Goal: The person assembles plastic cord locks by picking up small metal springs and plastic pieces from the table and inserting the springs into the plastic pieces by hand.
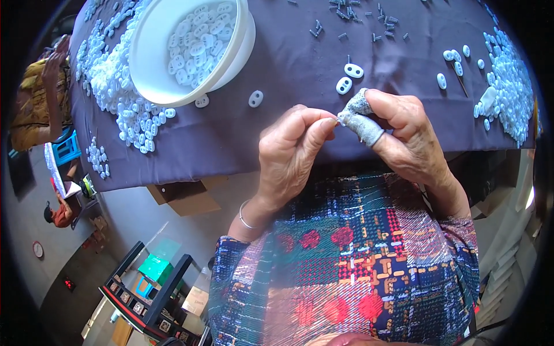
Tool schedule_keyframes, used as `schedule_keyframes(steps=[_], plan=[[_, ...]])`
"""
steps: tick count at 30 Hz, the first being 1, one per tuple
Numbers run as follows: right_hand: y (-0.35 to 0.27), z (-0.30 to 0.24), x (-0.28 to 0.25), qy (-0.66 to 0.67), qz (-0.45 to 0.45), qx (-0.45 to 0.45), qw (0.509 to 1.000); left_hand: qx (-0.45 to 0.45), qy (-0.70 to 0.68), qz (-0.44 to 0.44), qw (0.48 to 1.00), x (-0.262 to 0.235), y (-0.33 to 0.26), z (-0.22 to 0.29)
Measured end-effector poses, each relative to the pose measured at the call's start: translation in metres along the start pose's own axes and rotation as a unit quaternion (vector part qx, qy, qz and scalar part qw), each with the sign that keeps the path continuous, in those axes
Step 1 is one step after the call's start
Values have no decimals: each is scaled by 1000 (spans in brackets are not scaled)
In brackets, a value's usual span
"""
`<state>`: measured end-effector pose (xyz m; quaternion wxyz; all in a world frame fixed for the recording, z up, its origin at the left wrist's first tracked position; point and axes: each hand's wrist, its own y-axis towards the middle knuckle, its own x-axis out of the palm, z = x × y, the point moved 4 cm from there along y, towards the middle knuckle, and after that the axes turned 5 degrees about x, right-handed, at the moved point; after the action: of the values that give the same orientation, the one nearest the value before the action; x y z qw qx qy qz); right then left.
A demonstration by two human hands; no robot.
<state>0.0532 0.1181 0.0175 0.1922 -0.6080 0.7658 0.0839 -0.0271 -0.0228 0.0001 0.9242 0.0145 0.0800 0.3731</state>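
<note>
My left hand [291,153] and my right hand [407,135] meet over the near edge of a table covered in dark purple cloth [288,69]. Between the fingertips of both hands sits a tiny pale part [340,119], mostly hidden. Grey fabric finger covers [362,118] wrap my right thumb and forefinger. A thin bangle circles my left wrist. Just beyond my hands lie two white oval two-hole plastic pieces [348,78] with a small dark screw beside them.
A white bowl [156,63] filled with the same white pieces stands at the back left, with a heap [115,86] beside it. Another heap [511,86] lies at the right edge. Small dark screws [358,20] are scattered at the back. Another person sits at far left.
</note>
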Motion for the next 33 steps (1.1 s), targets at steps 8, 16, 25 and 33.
schedule_keyframes(steps=[8,16,25,33], plan=[[0,4,3,-8,8,-33,999,38,37,-3,999,3,1,1],[6,7,1,-9,-17,-48,999,67,75,-5,995,6,4,-2],[-1,14,6,75,-34,43,996,37,38,15,998,6,4,-3],[-2,20,4,131,-7,75,988,7,20,9,1000,6,3,-3]])
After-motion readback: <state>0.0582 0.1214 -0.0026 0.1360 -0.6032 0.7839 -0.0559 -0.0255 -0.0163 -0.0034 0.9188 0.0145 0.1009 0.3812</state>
